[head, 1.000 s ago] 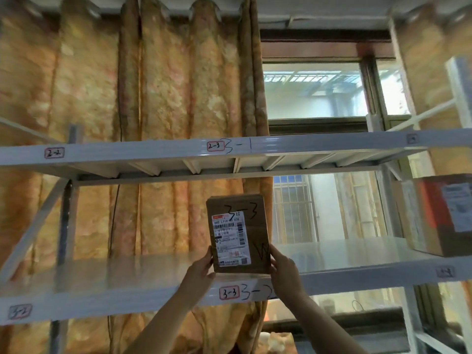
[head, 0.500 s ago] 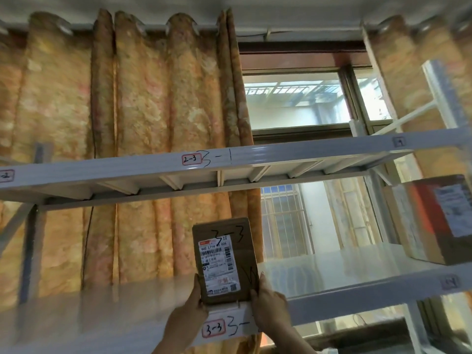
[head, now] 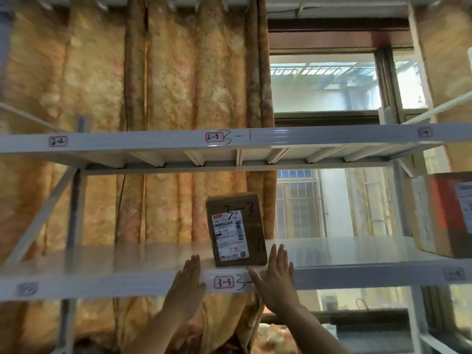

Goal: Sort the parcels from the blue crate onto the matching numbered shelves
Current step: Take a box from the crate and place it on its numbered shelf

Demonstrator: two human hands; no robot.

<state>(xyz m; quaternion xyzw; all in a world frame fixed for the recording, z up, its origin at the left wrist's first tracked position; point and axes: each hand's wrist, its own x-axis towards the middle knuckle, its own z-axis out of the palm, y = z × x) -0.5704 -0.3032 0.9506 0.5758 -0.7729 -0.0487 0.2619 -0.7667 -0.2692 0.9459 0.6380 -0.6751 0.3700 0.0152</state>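
A small brown cardboard parcel point(head: 236, 229) with a white shipping label and "3-3" handwritten on it stands upright on the white metal shelf point(head: 127, 282). Just below it, the shelf's front edge carries a red-framed tag "3-3" point(head: 224, 282). My left hand point(head: 187, 282) is in front of the shelf edge, left of the parcel, fingers straight, holding nothing. My right hand point(head: 275, 274) is raised at the parcel's lower right with straight fingers; whether it touches the box I cannot tell. The blue crate is out of view.
The shelf above point(head: 332, 136) carries tags "2-2" point(head: 58, 141) and "2-3" point(head: 214, 137). A larger brown and orange box point(head: 444, 215) stands on the same lower shelf at the far right. An orange curtain and a window lie behind the rack.
Both hands held the parcel at its lower sides earlier. They have let go and opened, and the parcel now stands on the shelf on its own.
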